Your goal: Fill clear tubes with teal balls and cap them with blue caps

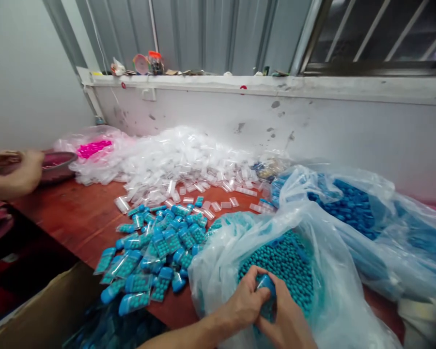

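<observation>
My left hand [244, 301] and my right hand [285, 315] meet over an open plastic bag [218, 261]. Between them they grip a small clear container with a blue cap [267, 291], the fingers of both wrapped round it. Teal beads [287, 259] fill the bag just behind my hands. To the left lies a heap of blue-capped containers filled with teal beads [163, 242]. Whether the held container has beads in it is hard to tell.
Behind are a pile of empty clear containers [181, 160] and a bag of blue caps [352, 206]. At the left, another person's hands [31, 169] are by a bowl [60, 165]. A cardboard box [39, 310] stands below the red table edge [76, 218].
</observation>
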Demonstrator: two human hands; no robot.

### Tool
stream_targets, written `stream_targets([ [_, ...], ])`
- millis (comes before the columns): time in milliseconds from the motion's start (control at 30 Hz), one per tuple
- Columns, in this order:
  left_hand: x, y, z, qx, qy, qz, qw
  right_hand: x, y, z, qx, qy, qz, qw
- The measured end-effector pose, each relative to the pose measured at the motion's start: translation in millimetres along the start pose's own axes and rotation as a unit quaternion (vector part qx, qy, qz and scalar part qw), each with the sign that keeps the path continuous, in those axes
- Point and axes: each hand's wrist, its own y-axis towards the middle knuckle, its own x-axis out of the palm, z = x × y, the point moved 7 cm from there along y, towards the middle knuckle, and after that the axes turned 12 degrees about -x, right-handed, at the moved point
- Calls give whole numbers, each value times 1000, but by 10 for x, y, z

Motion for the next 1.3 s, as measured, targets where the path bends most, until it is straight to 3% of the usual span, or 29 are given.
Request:
stream_targets([
  [167,-105,29,-140,-10,20,83,996,100,6,-22,-34,12,10,999],
  [300,-138,-25,-49,25,74,103,992,91,-10,-87,-57,24,50,997],
  [367,-134,-35,-8,24,63,84,994,94,27,-165,-52,64,28,996],
  [500,-170,-55,37,7,-8,7,1000,74,98,-265,16,165,-84,983],
  [567,-358,-142,130,15,39,33,999,-51,114,-262,29,175,-109,978],
  [600,-519,-216,209,25,95,77,992,-167,127,-247,16,158,-99,982],
  [667,-939,-447,494,94,217,226,945,-485,137,-182,-21,83,-42,995],
  [733,-1303,-690,770,147,345,368,851,-830,85,-75,-40,-9,25,999],
  [800,-1527,-879,932,187,429,483,740,-1133,-39,52,-32,-100,83,991],
  [867,-1585,-881,862,174,468,496,711,-1325,-208,176,-8,-180,110,977],
  [1000,-1351,-652,361,96,510,394,759,-1411,-617,440,88,-296,102,946],
  [1133,-1174,-549,167,95,539,408,730,-1375,-1152,637,235,-343,127,900],
  [1200,-1239,-465,131,69,538,408,734,-1258,-1392,658,285,-326,124,893],
  [1300,-1507,-280,41,0,504,403,764,-1005,-1591,644,330,-264,118,899],
])
